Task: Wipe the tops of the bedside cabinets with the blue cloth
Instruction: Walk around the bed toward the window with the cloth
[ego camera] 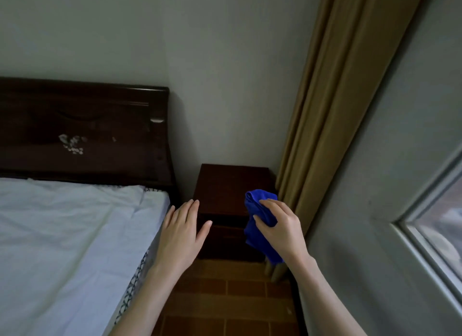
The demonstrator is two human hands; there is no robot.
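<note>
Cloth bunched in right hand pinch, hanging above cabinet front-right edge, not yet on top. Left hand spread, empty. Advice: flatten cloth under palm, sweep wall to front, overlapping passes, reach corners by curtain.

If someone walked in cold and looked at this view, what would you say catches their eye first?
The vivid blue cloth stands out most, bunched in the right hand above the front right corner of the dark wooden bedside cabinet. The left hand is open with fingers spread, between the cabinet and the bed with its pale sheet. A tan curtain hangs just right of the cabinet.
</note>
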